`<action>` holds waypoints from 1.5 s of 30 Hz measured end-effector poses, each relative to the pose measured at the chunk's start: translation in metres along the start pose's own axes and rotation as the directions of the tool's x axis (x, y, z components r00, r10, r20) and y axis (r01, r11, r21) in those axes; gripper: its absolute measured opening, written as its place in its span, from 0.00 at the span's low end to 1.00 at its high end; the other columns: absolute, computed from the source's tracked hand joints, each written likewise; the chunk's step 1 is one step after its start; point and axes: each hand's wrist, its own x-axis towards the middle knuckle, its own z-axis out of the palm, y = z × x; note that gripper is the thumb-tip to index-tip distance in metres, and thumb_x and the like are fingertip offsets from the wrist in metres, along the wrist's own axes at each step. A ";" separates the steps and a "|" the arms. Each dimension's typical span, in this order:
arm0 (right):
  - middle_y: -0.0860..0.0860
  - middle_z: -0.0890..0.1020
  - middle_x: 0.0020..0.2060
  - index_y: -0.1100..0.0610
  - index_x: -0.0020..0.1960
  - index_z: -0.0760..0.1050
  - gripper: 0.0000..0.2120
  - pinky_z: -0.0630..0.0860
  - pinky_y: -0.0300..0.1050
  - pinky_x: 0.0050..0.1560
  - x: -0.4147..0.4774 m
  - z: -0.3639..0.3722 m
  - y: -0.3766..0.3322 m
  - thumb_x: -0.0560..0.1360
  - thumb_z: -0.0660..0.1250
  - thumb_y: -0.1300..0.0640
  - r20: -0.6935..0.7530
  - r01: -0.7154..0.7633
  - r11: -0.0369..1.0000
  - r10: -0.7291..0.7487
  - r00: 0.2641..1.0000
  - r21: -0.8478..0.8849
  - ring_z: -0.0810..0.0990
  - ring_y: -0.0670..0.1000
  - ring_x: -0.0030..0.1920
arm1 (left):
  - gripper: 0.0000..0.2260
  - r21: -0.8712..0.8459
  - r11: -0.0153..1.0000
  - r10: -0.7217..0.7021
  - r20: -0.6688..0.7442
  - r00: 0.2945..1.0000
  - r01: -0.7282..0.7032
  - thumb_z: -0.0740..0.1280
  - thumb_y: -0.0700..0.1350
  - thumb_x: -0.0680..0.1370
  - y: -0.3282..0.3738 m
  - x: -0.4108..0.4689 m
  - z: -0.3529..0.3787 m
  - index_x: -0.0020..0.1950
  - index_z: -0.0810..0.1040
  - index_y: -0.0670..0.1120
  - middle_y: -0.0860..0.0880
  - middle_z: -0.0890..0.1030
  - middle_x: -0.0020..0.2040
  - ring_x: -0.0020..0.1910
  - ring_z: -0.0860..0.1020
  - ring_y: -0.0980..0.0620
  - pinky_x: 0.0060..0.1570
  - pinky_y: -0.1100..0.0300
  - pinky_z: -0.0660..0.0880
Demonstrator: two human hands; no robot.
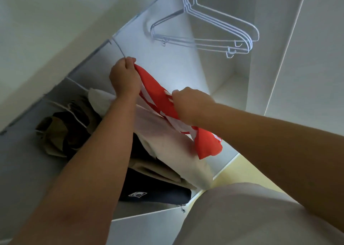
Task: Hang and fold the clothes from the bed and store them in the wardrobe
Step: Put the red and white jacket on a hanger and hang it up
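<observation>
A red and white garment (204, 142) hangs on a white wire hanger whose hook (119, 48) sits over the wardrobe rail (141, 12). My left hand (123, 76) grips the hanger's neck together with the garment's red collar. My right hand (191, 105) pinches the red shoulder of the garment further down. Left of it hang other clothes: a white garment (167, 131), a beige one (154, 172), a dark navy one (156, 192) and a brown one (61, 133).
Three bare white wire hangers (210, 30) hang on the rail to the right. The white wardrobe side wall (307, 58) stands at the right and a white panel edge (149, 216) lies below. A strip of yellow floor (240, 172) shows at the bottom.
</observation>
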 end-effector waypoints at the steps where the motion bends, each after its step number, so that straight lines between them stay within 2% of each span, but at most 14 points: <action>1: 0.50 0.65 0.34 0.57 0.46 0.65 0.06 0.58 0.43 0.28 0.004 0.001 -0.007 0.75 0.62 0.65 -0.010 0.006 1.000 -0.006 1.000 0.006 0.65 0.51 0.29 | 0.17 -0.010 1.000 -0.016 -0.021 1.000 0.016 0.55 0.45 0.85 -0.003 0.007 -0.002 0.60 0.84 0.46 0.47 0.83 0.60 0.60 0.79 0.50 0.50 0.69 0.65; 4: 0.50 0.66 0.34 0.57 0.41 0.64 0.08 0.59 0.42 0.27 0.013 0.006 -0.021 0.74 0.61 0.66 0.006 0.031 0.999 -0.031 0.999 0.008 0.66 0.50 0.29 | 0.16 -0.057 0.998 -0.021 -0.064 0.998 0.017 0.55 0.45 0.85 -0.011 0.012 -0.004 0.59 0.83 0.45 0.48 0.84 0.59 0.58 0.79 0.52 0.49 0.73 0.65; 7: 0.50 0.64 0.34 0.57 0.46 0.64 0.07 0.57 0.44 0.27 0.016 0.014 -0.028 0.75 0.61 0.66 -0.017 0.030 0.999 -0.030 0.999 0.029 0.64 0.50 0.29 | 0.16 -0.140 0.990 -0.030 -0.149 0.988 0.008 0.56 0.44 0.85 -0.020 0.010 -0.007 0.57 0.83 0.43 0.47 0.84 0.54 0.52 0.78 0.54 0.41 0.82 0.63; 13: 0.50 0.63 0.33 0.56 0.49 0.62 0.07 0.55 0.44 0.27 0.021 0.016 -0.042 0.77 0.59 0.65 -0.081 0.071 0.997 -0.070 0.994 0.009 0.62 0.50 0.29 | 0.16 -0.197 0.980 -0.051 -0.266 0.962 -0.002 0.56 0.43 0.86 -0.026 0.019 -0.021 0.58 0.83 0.40 0.44 0.85 0.54 0.55 0.80 0.50 0.44 0.81 0.64; 17: 0.50 0.63 0.33 0.55 0.49 0.62 0.07 0.55 0.44 0.27 0.026 0.013 -0.052 0.78 0.59 0.65 -0.073 0.094 0.996 -0.094 0.993 -0.007 0.63 0.50 0.28 | 0.17 -0.103 0.994 -0.068 -0.210 0.975 0.047 0.55 0.44 0.85 -0.036 0.033 -0.027 0.61 0.83 0.42 0.45 0.85 0.57 0.58 0.80 0.50 0.47 0.78 0.63; 21: 0.51 0.63 0.34 0.56 0.48 0.66 0.06 0.58 0.44 0.28 0.032 0.013 -0.052 0.77 0.59 0.66 -0.036 0.075 0.997 -0.077 0.996 -0.035 0.64 0.51 0.29 | 0.17 -0.035 0.995 -0.094 -0.049 0.994 0.093 0.54 0.45 0.86 -0.047 0.034 -0.026 0.62 0.83 0.43 0.47 0.84 0.59 0.60 0.79 0.51 0.55 0.69 0.69; 26: 0.51 0.65 0.34 0.59 0.53 0.73 0.05 0.58 0.44 0.27 0.037 0.022 -0.041 0.81 0.59 0.63 -0.010 0.034 0.998 -0.035 0.999 -0.061 0.65 0.51 0.29 | 0.18 0.197 0.980 -0.023 0.090 0.996 0.005 0.55 0.47 0.86 -0.049 0.043 -0.029 0.60 0.82 0.41 0.42 0.83 0.58 0.60 0.79 0.44 0.58 0.58 0.71; 28: 0.51 0.68 0.35 0.57 0.51 0.73 0.04 0.59 0.43 0.28 0.041 0.024 -0.037 0.81 0.59 0.61 -0.005 0.037 0.998 -0.037 0.999 -0.059 0.67 0.51 0.30 | 0.18 0.436 0.898 -0.009 0.134 0.991 -0.051 0.58 0.49 0.85 -0.044 0.047 -0.034 0.60 0.81 0.37 0.37 0.82 0.58 0.59 0.79 0.39 0.57 0.53 0.73; 30: 0.53 0.75 0.40 0.56 0.50 0.73 0.08 0.67 0.44 0.33 0.044 0.027 -0.031 0.84 0.58 0.54 -0.016 0.053 0.998 -0.053 0.998 -0.025 0.73 0.53 0.34 | 0.18 0.654 0.754 -0.118 0.217 0.969 -0.054 0.62 0.49 0.82 -0.033 0.046 -0.037 0.61 0.79 0.36 0.36 0.81 0.59 0.60 0.80 0.37 0.58 0.49 0.76; 33: 0.54 0.81 0.49 0.54 0.57 0.77 0.23 0.78 0.50 0.47 0.039 0.028 -0.010 0.85 0.49 0.41 -0.040 -0.013 0.993 0.018 0.999 0.114 0.81 0.59 0.48 | 0.16 0.754 0.643 -0.219 0.348 0.912 -0.134 0.64 0.49 0.78 -0.011 0.036 -0.034 0.54 0.81 0.38 0.39 0.84 0.51 0.50 0.83 0.39 0.51 0.48 0.81; 36: 0.55 0.83 0.50 0.52 0.60 0.77 0.24 0.78 0.50 0.46 0.035 0.028 0.028 0.84 0.48 0.39 -0.130 -0.187 0.967 0.211 0.969 0.173 0.81 0.60 0.48 | 0.12 0.650 0.713 0.015 0.363 0.931 -0.265 0.66 0.49 0.76 0.016 0.022 -0.017 0.36 0.75 0.44 0.46 0.78 0.35 0.35 0.77 0.45 0.33 0.59 0.72; 38: 0.56 0.81 0.47 0.52 0.59 0.77 0.22 0.74 0.49 0.42 0.031 0.027 0.053 0.84 0.50 0.40 -0.168 -0.318 0.918 0.361 0.917 0.236 0.77 0.60 0.42 | 0.13 0.464 0.830 0.086 0.441 0.893 -0.309 0.65 0.50 0.76 0.038 0.016 0.000 0.36 0.76 0.45 0.48 0.78 0.33 0.35 0.79 0.46 0.35 0.59 0.75; 41: 0.57 0.80 0.44 0.54 0.55 0.77 0.19 0.72 0.48 0.41 0.025 0.022 0.088 0.83 0.54 0.42 -0.216 -0.438 0.831 0.523 0.824 0.341 0.73 0.59 0.39 | 0.14 0.053 0.994 0.040 0.658 0.752 -0.100 0.65 0.51 0.77 0.069 0.013 0.040 0.42 0.85 0.44 0.49 0.84 0.31 0.28 0.82 0.55 0.30 0.67 0.75; 45: 0.58 0.83 0.47 0.55 0.53 0.78 0.17 0.76 0.49 0.45 0.019 0.010 0.129 0.83 0.56 0.44 -0.210 -0.504 0.740 0.634 0.744 0.446 0.77 0.61 0.43 | 0.12 -0.222 0.937 -0.030 0.717 0.697 0.269 0.67 0.49 0.79 0.094 0.008 0.104 0.44 0.84 0.43 0.48 0.85 0.33 0.28 0.80 0.53 0.29 0.65 0.73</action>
